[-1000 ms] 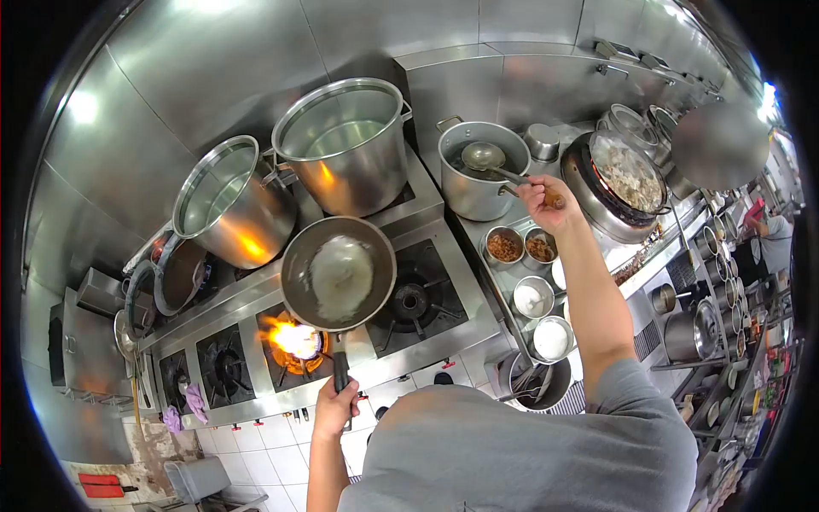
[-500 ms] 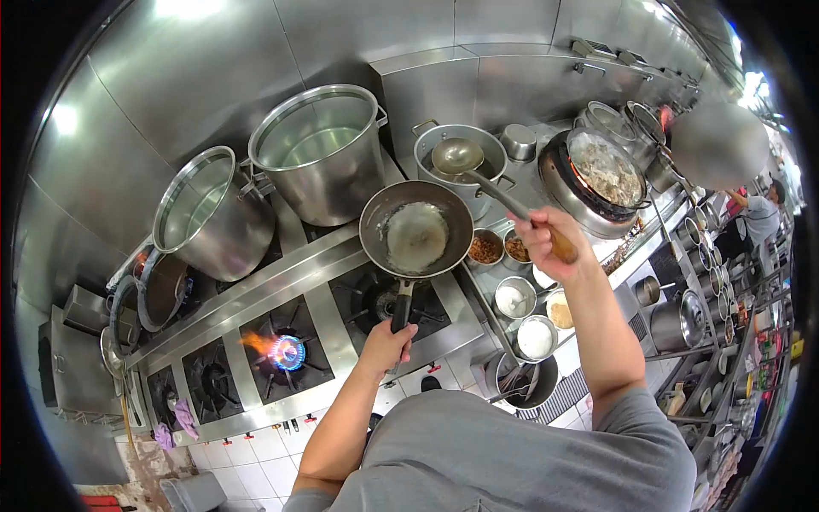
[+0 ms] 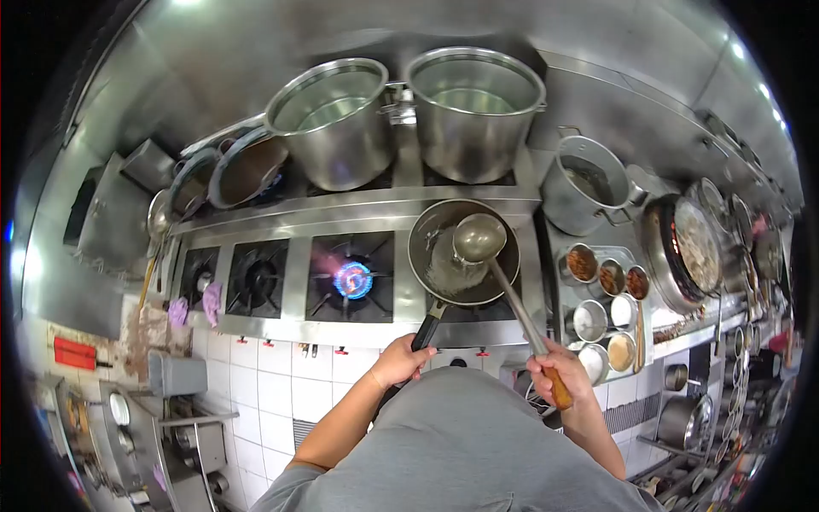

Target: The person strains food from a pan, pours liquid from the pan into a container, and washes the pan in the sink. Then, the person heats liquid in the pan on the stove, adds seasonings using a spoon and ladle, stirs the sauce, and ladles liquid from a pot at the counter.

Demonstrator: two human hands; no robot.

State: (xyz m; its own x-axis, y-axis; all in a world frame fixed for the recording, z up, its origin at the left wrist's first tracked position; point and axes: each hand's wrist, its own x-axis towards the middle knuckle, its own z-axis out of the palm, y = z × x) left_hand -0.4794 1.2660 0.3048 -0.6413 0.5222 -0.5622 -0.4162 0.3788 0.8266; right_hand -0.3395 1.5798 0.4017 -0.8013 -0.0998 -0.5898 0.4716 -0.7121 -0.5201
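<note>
My left hand (image 3: 399, 362) is wrapped round the black handle of a dark frying pan (image 3: 422, 269). The pan is over the right-hand burner of the stove, with a pool of clear liquid in it. In my right hand (image 3: 559, 372) is the wooden-ended handle of a long metal ladle (image 3: 479, 238). Its bowl hangs over the pan's liquid; whether it touches the pan I cannot tell. To the right, a pot with two handles (image 3: 576, 200) holds liquid.
A lit burner (image 3: 353, 279) burns blue left of the pan. Two large stockpots (image 3: 341, 154) stand behind. On the right are a tray of small containers (image 3: 590, 321) with seasonings and a wok (image 3: 697, 247) of pale food. Purple cloths (image 3: 212, 300) hang at the stove's left front.
The ladle has moved left, from over the two-handled pot to above the frying pan. My right hand has come lower and closer to my body. The whole view has turned to the left.
</note>
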